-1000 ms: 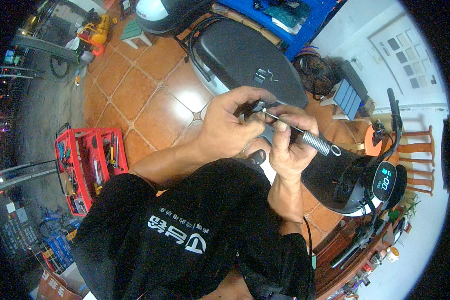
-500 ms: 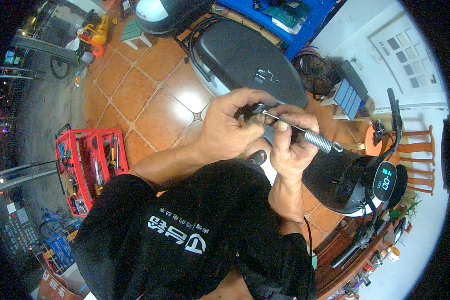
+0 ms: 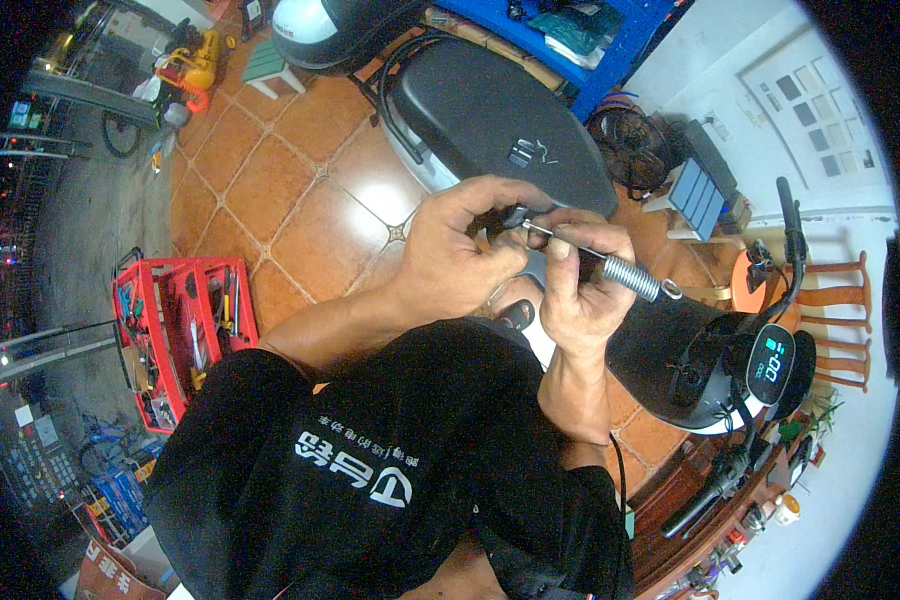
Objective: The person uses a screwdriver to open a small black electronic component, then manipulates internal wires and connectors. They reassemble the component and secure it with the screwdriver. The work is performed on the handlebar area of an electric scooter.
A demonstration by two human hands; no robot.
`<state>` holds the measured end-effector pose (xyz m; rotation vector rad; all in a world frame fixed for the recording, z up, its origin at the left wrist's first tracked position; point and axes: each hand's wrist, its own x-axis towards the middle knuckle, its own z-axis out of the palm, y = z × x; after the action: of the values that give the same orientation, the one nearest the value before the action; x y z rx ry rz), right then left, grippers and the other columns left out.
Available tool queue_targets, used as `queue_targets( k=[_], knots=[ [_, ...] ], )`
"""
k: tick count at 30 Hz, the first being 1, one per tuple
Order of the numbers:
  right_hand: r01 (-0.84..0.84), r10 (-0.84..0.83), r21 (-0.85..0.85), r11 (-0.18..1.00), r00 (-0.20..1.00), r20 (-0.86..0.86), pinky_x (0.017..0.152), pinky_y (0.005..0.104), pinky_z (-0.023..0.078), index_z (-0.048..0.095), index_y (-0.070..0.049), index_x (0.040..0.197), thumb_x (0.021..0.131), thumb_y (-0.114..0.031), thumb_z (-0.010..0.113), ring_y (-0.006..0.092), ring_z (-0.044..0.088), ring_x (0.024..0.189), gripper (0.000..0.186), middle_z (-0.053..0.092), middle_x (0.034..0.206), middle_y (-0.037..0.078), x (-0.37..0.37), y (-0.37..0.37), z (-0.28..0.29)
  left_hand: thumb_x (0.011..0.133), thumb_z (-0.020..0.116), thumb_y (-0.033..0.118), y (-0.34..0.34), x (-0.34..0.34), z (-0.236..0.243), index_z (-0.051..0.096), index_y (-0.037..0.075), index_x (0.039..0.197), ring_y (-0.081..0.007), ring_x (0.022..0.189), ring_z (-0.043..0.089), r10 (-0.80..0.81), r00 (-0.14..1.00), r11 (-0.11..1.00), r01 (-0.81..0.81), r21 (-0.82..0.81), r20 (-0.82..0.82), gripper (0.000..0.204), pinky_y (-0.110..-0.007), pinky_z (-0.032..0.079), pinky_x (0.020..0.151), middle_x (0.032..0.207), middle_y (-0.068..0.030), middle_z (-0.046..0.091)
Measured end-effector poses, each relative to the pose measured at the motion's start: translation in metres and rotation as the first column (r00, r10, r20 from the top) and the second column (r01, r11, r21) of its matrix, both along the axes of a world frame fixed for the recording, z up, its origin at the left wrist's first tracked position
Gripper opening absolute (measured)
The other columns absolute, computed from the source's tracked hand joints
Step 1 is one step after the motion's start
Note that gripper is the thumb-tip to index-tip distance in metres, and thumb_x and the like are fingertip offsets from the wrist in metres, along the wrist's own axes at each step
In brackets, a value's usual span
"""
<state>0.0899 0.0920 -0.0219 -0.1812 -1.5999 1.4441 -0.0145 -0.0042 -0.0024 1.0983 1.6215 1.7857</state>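
The left hand (image 3: 462,245) pinches a small dark part (image 3: 515,216) between thumb and fingers. The right hand (image 3: 585,290) grips the spring (image 3: 630,278) by its thin straight shank, thumb against fingers; the shank runs toward the left hand, the coil slants out to the right, and its end loop is free. The hands nearly meet above the scooter, just below its dark seat (image 3: 470,100).

White lettering (image 3: 355,470) crosses the person's black shirt, upside down: one large line and one smaller. On the right, the scooter's display (image 3: 770,365) shows lit pale digits. The wall chart (image 3: 815,115) bears grey and pale squares, its print too small to read. A reddish board (image 3: 110,572) at lower left has pale characters.

The red toolbox (image 3: 170,345) on the left is open, its compartments crowded with hand tools (image 3: 194,345). At the top, the blue shelf (image 3: 630,50) holds a green bag (image 3: 575,28); its contents cannot be told.
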Motion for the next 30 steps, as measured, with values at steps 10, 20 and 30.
queue_targets(
  k=[10, 20, 30],
  knots=[
    [-0.005, 0.005, -0.019, 1.0, 1.0, 0.003, 0.07, 0.0292, 0.052, 0.053, -0.002, 0.092, 0.088, 0.0, 0.058, 0.0165, 0.063, 0.076, 0.006, 0.066, 0.088, 0.015, 0.0008, 0.0023, 0.0012, 0.078, 0.063, 0.002, 0.0018, -0.0043, -0.0018, 0.062, -0.001, 0.107, -0.015, 0.092, 0.061, -0.012, 0.993, 1.0, 0.013, 0.012, -0.119, 0.029, -0.029, 0.049, 0.08, 0.1, -0.0081, 0.064],
    [-0.002, 0.002, -0.014, 1.0, 1.0, -0.028, 0.068, 0.0288, 0.052, 0.053, -0.002, 0.092, 0.088, -0.001, 0.059, 0.0178, 0.064, 0.076, 0.007, 0.065, 0.088, 0.015, 0.0003, 0.0019, -0.0035, 0.071, 0.056, -0.004, 0.0048, -0.0038, -0.001, 0.062, -0.002, 0.103, -0.0152, 0.086, 0.062, 0.002, 0.997, 0.999, 0.002, 0.044, -0.078, 0.032, -0.027, 0.049, 0.075, 0.094, -0.0107, 0.064],
    [-0.003, 0.002, -0.01, 1.0, 0.997, -0.072, 0.069, 0.0295, 0.052, 0.051, -0.002, 0.093, 0.089, -0.005, 0.059, 0.0189, 0.063, 0.076, 0.01, 0.063, 0.086, 0.016, -0.0003, 0.0009, -0.0027, 0.069, 0.055, -0.004, 0.0032, -0.0051, 0.002, 0.062, -0.002, 0.101, -0.0175, 0.083, 0.063, 0.02, 0.975, 0.996, -0.001, 0.084, -0.223, 0.033, -0.028, 0.049, 0.073, 0.091, -0.0116, 0.064]
  ],
)
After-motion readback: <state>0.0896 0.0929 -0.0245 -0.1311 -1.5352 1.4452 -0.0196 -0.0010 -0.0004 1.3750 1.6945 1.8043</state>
